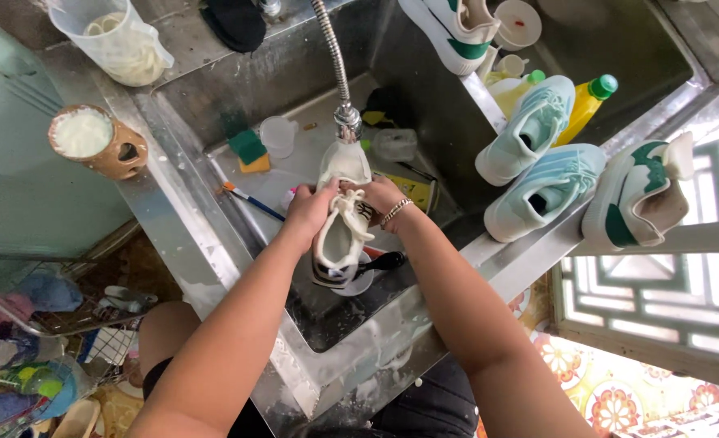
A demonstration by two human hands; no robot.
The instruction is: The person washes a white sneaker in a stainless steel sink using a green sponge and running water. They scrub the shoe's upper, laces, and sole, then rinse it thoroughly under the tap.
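A white shoe [341, 219] is held over the steel sink [238, 105], directly beneath the hose tap [347, 118]. Its long axis runs from 12 o'clock, where the toe sits under the nozzle, to 6 o'clock, where the heel points at the body. The left hand [309, 209] is clamped on its 9 o'clock flank, the right hand [379, 199] on the 3 o'clock flank near the laces; both sets of fingers are closed around it, equally near. The shoe looks wet, cream-white, with loose laces and a dark heel trim.
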